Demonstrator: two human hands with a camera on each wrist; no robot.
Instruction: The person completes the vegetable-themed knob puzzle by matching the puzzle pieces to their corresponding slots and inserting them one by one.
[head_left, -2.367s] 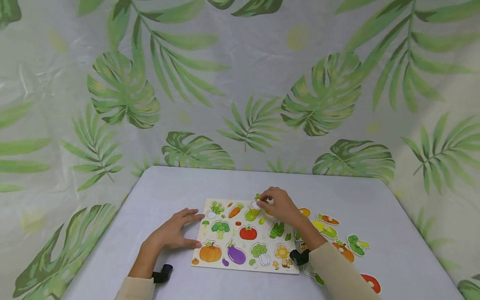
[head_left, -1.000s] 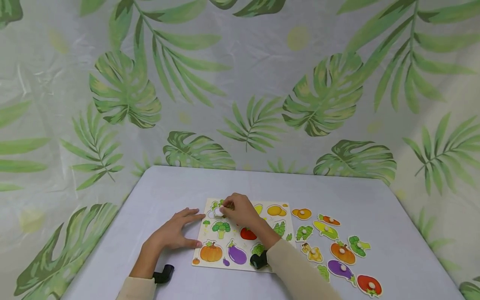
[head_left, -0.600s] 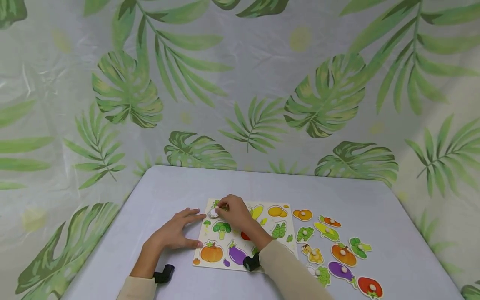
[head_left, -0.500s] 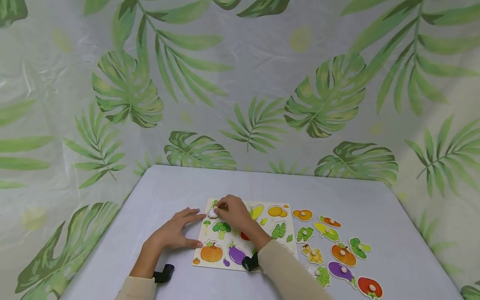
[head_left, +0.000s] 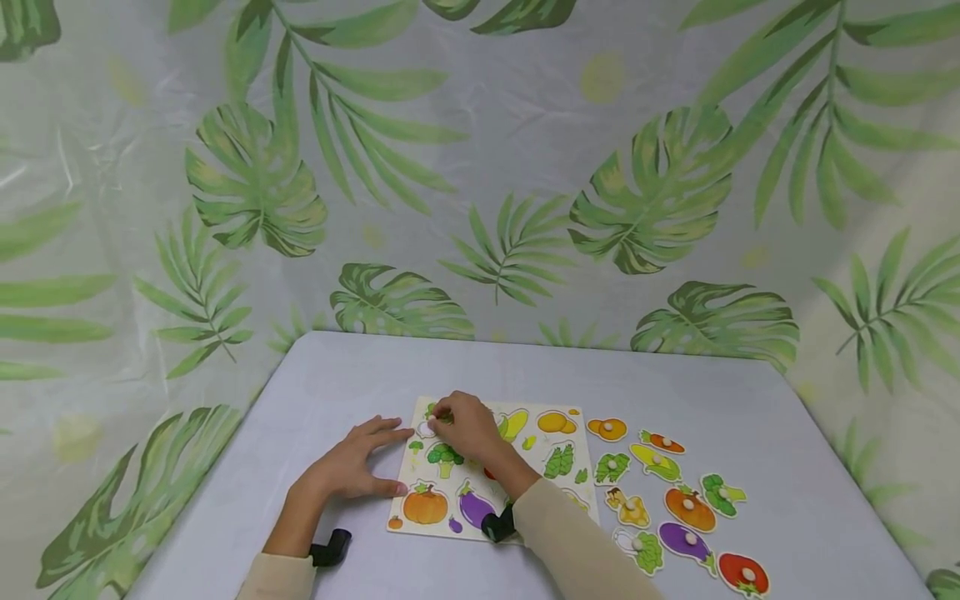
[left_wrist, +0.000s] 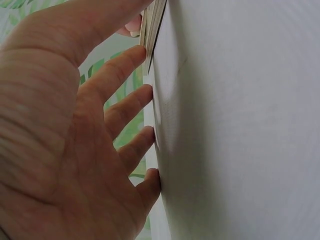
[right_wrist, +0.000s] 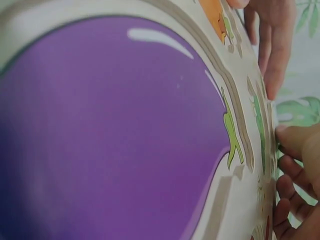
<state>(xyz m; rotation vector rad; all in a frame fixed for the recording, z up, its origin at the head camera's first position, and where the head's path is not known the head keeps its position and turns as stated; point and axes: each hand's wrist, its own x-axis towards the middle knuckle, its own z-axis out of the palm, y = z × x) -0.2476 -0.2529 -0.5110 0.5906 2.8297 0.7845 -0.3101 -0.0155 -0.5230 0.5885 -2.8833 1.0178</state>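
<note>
A pale wooden puzzle board printed with vegetables lies on the table. At its upper-left recess, my right hand pinches a white-and-green radish piece between thumb and fingers. That piece sits over the radish outline, partly covered by the fingers. My left hand has its fingers spread, with thumb and index finger touching the board's left edge. In the left wrist view, the fingertips of the left hand meet the board edge and the tabletop. A printed eggplant fills much of the right wrist view.
Right of the board lie loose knobbed pieces, among them a carrot, corn, broccoli, pumpkin, mushroom, bok choy, eggplant and tomato. Leaf-patterned cloth surrounds the white table.
My right hand has carried the radish piece left from the board's upper middle and lowered it onto the upper-left recess. The left hand stays at the board's edge.
</note>
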